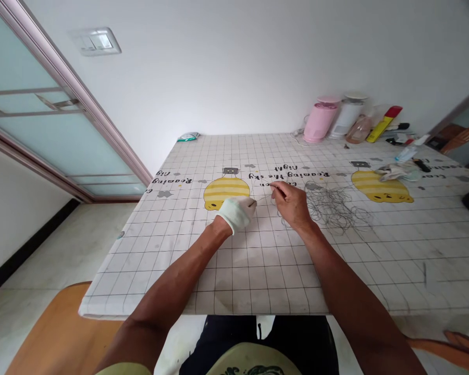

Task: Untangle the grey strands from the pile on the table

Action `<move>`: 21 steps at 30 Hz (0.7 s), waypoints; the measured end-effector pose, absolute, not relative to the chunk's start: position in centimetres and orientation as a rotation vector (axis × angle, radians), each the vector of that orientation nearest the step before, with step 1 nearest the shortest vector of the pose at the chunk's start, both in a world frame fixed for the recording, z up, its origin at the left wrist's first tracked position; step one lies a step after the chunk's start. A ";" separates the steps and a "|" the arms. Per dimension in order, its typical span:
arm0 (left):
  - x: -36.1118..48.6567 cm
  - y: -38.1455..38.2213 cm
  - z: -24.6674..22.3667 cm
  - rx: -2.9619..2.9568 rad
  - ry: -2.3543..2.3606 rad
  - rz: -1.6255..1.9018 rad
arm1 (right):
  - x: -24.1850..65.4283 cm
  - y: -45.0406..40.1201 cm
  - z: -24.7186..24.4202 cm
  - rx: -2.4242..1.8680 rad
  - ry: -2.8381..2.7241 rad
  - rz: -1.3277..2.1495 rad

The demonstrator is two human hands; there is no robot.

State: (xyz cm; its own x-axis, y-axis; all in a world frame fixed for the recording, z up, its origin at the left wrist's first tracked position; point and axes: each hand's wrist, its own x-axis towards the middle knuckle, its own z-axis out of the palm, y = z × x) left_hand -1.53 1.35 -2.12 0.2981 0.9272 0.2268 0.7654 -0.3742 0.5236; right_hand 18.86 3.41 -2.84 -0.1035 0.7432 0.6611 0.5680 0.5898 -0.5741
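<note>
Both hands work a single thin, wire-like strand [263,198] above the gridded tablecloth [254,271].
The gloved left hand [237,212] pinches it in closed fingers, and the bare right hand [292,204] pinches it opposite, so it spans the gap between them; whether the right fingers also grip a small tool is too small to tell. The next move seems to call for a steady pinch on both sides. The loose wire tangle [332,208] lies just right of the right hand; beyond, well apart, stands a pink cylindrical device [320,121].
</note>
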 end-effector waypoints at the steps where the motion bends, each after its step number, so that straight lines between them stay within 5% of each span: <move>1: -1.4 1.3 -2.1 2.206 1.530 0.742 | 18.9 3.4 -2.8 -1.073 -1.780 0.218; 11: -0.5 1.6 -2.8 2.279 1.598 0.632 | 19.5 3.7 -2.7 -1.061 -1.792 0.238; 21: -0.3 0.2 -2.4 1.948 1.630 1.108 | 20.0 3.8 -2.2 -1.055 -1.784 0.169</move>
State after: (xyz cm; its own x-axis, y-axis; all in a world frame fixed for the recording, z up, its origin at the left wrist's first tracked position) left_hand -0.27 0.25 -2.38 0.0222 0.9437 0.3302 0.6542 -0.2635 0.7090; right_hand 20.05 3.84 -2.22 -0.1045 0.7183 0.6878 0.5761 0.6075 -0.5469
